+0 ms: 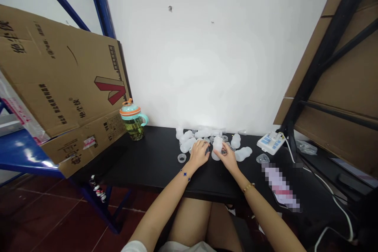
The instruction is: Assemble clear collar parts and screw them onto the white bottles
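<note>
Several frosted white plastic pieces with rounded, waisted outlines lie in a heap on the black table (132,165). My right hand (228,156) has its thumb and fingers around one white piece (217,144) near the middle. To its left, my left hand (200,152) rests palm down over the heap with its fingers curved; whatever lies under its fingertips is hidden. A clear ring (182,158) sits left of my left wrist. Another white piece (243,153) lies right of my right hand.
A lidded cup of green liquid (132,122) stands at the back left beside a large cardboard box (73,75). On the right are a white power strip (270,143) with a cable, a clear plastic piece (262,159) and a blurred purple object (280,187).
</note>
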